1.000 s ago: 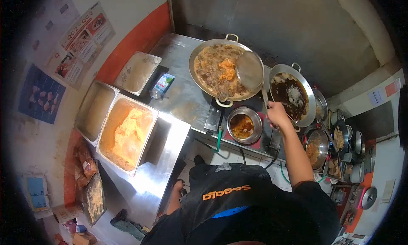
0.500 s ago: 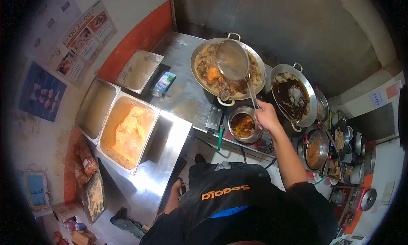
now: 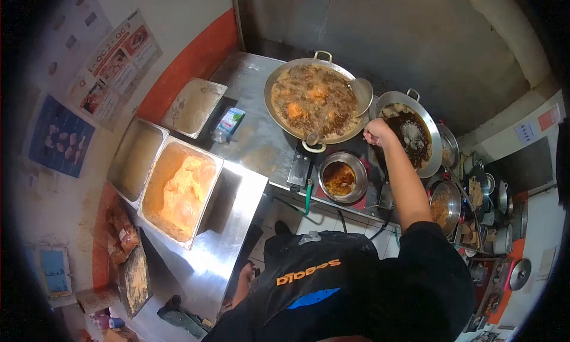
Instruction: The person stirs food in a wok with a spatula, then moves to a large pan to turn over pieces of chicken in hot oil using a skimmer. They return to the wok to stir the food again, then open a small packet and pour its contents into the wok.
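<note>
My right hand (image 3: 375,132) is closed around the handle of a round mesh strainer (image 3: 361,96), just beyond the large pan's lower right edge. The strainer's bowl is tilted against the right inner side of that wide two-handled frying pan (image 3: 277,118). Bubbling oil fills the pan, with several orange-brown battered pieces (image 3: 295,110) floating in it. A small ladle-like round end (image 3: 313,139) rests at the near rim. Low beside my apron, my left hand (image 3: 244,275) is partly hidden, its fingers curled by a small dark thing I cannot make out.
A second pan of dark oil (image 3: 438,141) stands right of the first. Nearer me is a steel pot (image 3: 343,177) with reddish-brown contents. On the left are a tray of orange flour (image 3: 180,191), steel trays (image 3: 196,106) and a plastic packet (image 3: 228,124).
The strainer has moved from above the middle of the large pan to its right side, tilting over. My right hand has moved up and slightly right. More orange pieces show in the oil.
</note>
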`<action>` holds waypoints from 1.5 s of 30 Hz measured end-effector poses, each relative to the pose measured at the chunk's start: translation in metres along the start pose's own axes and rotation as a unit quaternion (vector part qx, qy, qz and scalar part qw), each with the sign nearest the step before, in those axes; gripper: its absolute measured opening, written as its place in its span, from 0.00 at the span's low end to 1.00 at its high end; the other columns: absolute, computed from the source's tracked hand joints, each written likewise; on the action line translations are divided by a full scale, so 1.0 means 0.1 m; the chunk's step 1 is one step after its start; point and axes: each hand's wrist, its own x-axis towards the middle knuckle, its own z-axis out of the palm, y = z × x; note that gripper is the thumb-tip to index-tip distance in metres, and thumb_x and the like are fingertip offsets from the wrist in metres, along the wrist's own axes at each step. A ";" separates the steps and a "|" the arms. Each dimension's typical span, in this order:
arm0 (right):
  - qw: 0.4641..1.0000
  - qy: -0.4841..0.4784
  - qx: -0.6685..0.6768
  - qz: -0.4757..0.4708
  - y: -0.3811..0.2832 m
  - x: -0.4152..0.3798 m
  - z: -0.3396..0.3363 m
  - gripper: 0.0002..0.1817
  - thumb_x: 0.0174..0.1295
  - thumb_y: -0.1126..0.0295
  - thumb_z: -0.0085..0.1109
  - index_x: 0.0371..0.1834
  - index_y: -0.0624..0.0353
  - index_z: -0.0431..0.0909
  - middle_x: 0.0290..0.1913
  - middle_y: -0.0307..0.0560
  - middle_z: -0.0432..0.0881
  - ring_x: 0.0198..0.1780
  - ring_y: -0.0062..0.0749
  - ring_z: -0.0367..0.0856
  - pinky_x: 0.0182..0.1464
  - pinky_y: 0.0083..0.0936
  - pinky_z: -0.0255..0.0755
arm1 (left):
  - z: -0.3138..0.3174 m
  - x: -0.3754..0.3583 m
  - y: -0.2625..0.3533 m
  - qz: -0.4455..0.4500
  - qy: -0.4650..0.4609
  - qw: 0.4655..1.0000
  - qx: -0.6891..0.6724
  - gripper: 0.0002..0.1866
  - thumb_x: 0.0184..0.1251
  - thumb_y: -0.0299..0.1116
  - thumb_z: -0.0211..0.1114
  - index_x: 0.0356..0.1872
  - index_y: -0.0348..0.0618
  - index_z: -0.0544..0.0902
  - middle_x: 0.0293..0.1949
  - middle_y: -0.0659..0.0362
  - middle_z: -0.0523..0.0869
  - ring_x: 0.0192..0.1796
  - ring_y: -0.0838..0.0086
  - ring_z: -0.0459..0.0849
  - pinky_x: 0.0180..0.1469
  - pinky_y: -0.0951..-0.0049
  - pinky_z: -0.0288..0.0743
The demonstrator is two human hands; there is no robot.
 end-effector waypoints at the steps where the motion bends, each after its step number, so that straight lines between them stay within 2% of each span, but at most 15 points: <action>1: 0.997 -0.071 0.016 0.005 -0.02 0.00 -0.07 0.08 0.52 0.84 0.43 0.17 0.71 0.67 0.11 0.46 0.65 0.10 0.28 0.63 0.12 0.27 0.57 | -0.01 0.00 -0.02 -0.008 0.001 1.000 -0.010 0.19 0.66 0.42 0.43 0.50 0.42 0.72 0.46 0.56 0.76 0.42 0.67 0.75 0.44 0.62 0.68; 8: 0.987 -0.148 0.018 0.062 -0.03 -0.06 -0.04 0.06 0.54 0.77 0.47 0.21 0.68 0.68 0.11 0.41 0.64 0.08 0.21 0.60 0.08 0.17 0.52 | -0.05 0.02 -0.05 -0.037 0.009 0.998 -0.054 0.20 0.65 0.42 0.42 0.50 0.42 0.72 0.47 0.55 0.76 0.44 0.65 0.74 0.45 0.62 0.69; 10: 0.982 -0.137 -0.109 0.069 -0.06 -0.11 -0.14 0.07 0.53 0.78 0.46 0.20 0.67 0.68 0.11 0.43 0.65 0.08 0.22 0.61 0.08 0.19 0.53 | -0.05 0.03 -0.04 -0.042 0.008 0.997 -0.064 0.20 0.65 0.42 0.42 0.51 0.42 0.72 0.47 0.55 0.76 0.45 0.65 0.74 0.46 0.62 0.69; 14: 0.988 -0.037 -0.145 -0.041 -0.05 -0.38 -0.26 0.07 0.53 0.79 0.42 0.21 0.67 0.69 0.14 0.46 0.68 0.10 0.28 0.65 0.08 0.27 0.56 | -0.01 0.09 -0.07 -0.049 0.004 0.995 -0.084 0.20 0.65 0.42 0.41 0.51 0.42 0.71 0.48 0.55 0.75 0.46 0.64 0.74 0.46 0.61 0.69; 16: 0.961 0.050 -0.245 -0.117 -0.07 -0.45 -0.30 0.09 0.52 0.81 0.41 0.26 0.73 0.74 0.12 0.48 0.69 0.08 0.33 0.66 0.11 0.32 0.59 | 0.02 0.15 -0.09 -0.053 0.000 0.994 -0.096 0.21 0.65 0.42 0.41 0.51 0.42 0.71 0.48 0.55 0.75 0.46 0.64 0.73 0.47 0.61 0.69; 17: 0.959 0.078 -0.240 -0.128 -0.10 -0.51 -0.29 0.18 0.51 0.81 0.39 0.45 0.74 0.74 0.12 0.50 0.69 0.09 0.36 0.66 0.14 0.33 0.62 | 0.04 0.19 -0.09 -0.054 -0.002 0.993 -0.102 0.21 0.65 0.42 0.41 0.51 0.42 0.71 0.48 0.55 0.75 0.46 0.63 0.73 0.47 0.61 0.69; 20: 0.958 0.079 -0.231 -0.153 -0.21 -0.75 -0.26 0.25 0.50 0.82 0.39 0.56 0.72 0.68 0.13 0.52 0.72 0.10 0.37 0.69 0.16 0.33 0.65 | 0.08 0.30 -0.13 -0.058 -0.010 0.991 -0.122 0.21 0.65 0.42 0.41 0.52 0.42 0.71 0.49 0.54 0.75 0.47 0.63 0.73 0.47 0.61 0.70; 27: 0.914 0.089 -0.301 -0.258 -0.22 -0.70 0.03 0.21 0.52 0.79 0.43 0.51 0.62 0.75 0.18 0.58 0.77 0.13 0.42 0.75 0.19 0.36 0.68 | 0.09 0.51 -0.22 -0.055 -0.028 0.989 -0.133 0.21 0.64 0.42 0.40 0.50 0.42 0.71 0.48 0.54 0.75 0.47 0.63 0.73 0.48 0.60 0.69; 30: 0.907 0.078 -0.331 -0.248 -0.20 -0.67 0.09 0.20 0.52 0.79 0.43 0.50 0.67 0.74 0.19 0.59 0.77 0.14 0.43 0.75 0.19 0.36 0.68 | 0.07 0.48 -0.21 -0.051 -0.029 0.991 -0.120 0.20 0.64 0.42 0.41 0.49 0.42 0.72 0.47 0.54 0.75 0.46 0.64 0.74 0.48 0.60 0.69; 34: 0.896 0.083 -0.330 -0.287 -0.19 -0.65 0.05 0.22 0.52 0.80 0.43 0.53 0.68 0.71 0.21 0.60 0.78 0.15 0.43 0.76 0.19 0.36 0.68 | 0.11 -0.43 0.64 -0.065 0.016 0.988 -0.136 0.20 0.64 0.43 0.42 0.49 0.41 0.72 0.45 0.54 0.75 0.45 0.64 0.75 0.47 0.61 0.70; 36: 0.909 0.063 -0.346 -0.224 -0.19 -0.68 0.10 0.24 0.52 0.81 0.43 0.56 0.68 0.69 0.24 0.62 0.79 0.16 0.44 0.77 0.20 0.36 0.70 | 0.09 -0.49 0.62 -0.064 0.025 0.989 -0.132 0.20 0.64 0.43 0.43 0.49 0.41 0.72 0.44 0.54 0.76 0.45 0.64 0.75 0.47 0.61 0.70; 38: 0.901 0.081 -0.359 -0.230 -0.10 -0.58 0.17 0.23 0.51 0.80 0.43 0.54 0.64 0.72 0.20 0.59 0.77 0.14 0.41 0.75 0.20 0.35 0.69 | 0.02 -0.19 0.13 0.087 0.103 0.951 0.280 0.21 0.68 0.42 0.47 0.56 0.42 0.71 0.55 0.52 0.74 0.56 0.62 0.73 0.56 0.62 0.67; 40: 0.891 0.098 -0.373 -0.238 -0.17 -0.66 0.23 0.22 0.51 0.79 0.42 0.51 0.60 0.74 0.17 0.57 0.76 0.12 0.39 0.73 0.19 0.34 0.68 | 0.04 -0.21 0.13 0.103 0.114 0.935 0.320 0.20 0.68 0.41 0.47 0.55 0.42 0.72 0.55 0.52 0.74 0.55 0.63 0.73 0.56 0.63 0.67; 43: 0.891 0.086 -0.392 -0.213 -0.24 -0.69 0.27 0.22 0.52 0.81 0.44 0.53 0.66 0.72 0.30 0.64 0.80 0.25 0.47 0.81 0.27 0.38 0.73 | 0.06 -0.26 0.21 0.084 0.110 0.949 0.282 0.18 0.68 0.40 0.48 0.54 0.42 0.73 0.54 0.52 0.75 0.54 0.63 0.74 0.56 0.64 0.67; 45: 0.786 0.155 -0.498 -0.332 -0.07 -0.49 0.31 0.16 0.53 0.80 0.47 0.46 0.67 0.75 0.34 0.65 0.79 0.36 0.51 0.81 0.36 0.41 0.75 | 0.07 -0.30 0.29 0.080 0.106 0.953 0.272 0.18 0.68 0.39 0.48 0.53 0.42 0.73 0.53 0.52 0.75 0.54 0.64 0.74 0.56 0.65 0.67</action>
